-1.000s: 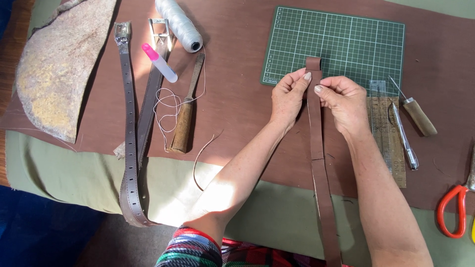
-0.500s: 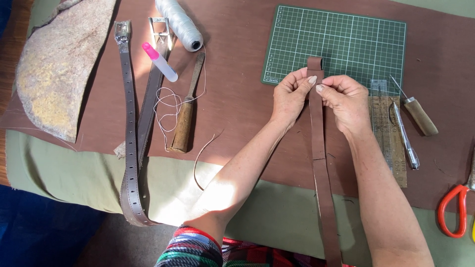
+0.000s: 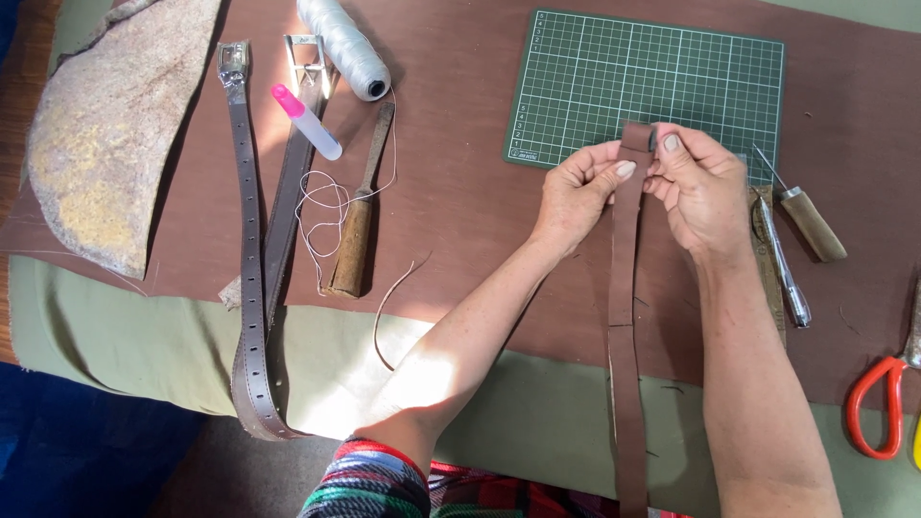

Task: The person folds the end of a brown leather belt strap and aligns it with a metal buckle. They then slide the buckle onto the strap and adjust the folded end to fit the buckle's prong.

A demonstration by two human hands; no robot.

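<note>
While both grips pinch its folded top, the long brown leather strap (image 3: 625, 317) hangs flat between left hand (image 3: 576, 192) and right hand (image 3: 702, 190).

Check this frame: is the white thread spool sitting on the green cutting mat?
No, the thread spool lies on the brown leather sheet, well left of the cutting mat, while both hands hold a brown strap.

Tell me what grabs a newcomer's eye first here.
Centre frame, the left hand and right hand pinch the top end of a long brown leather strap that runs down toward the person. Behind them lies a green cutting mat; orange-handled scissors sit at the right edge.
</note>
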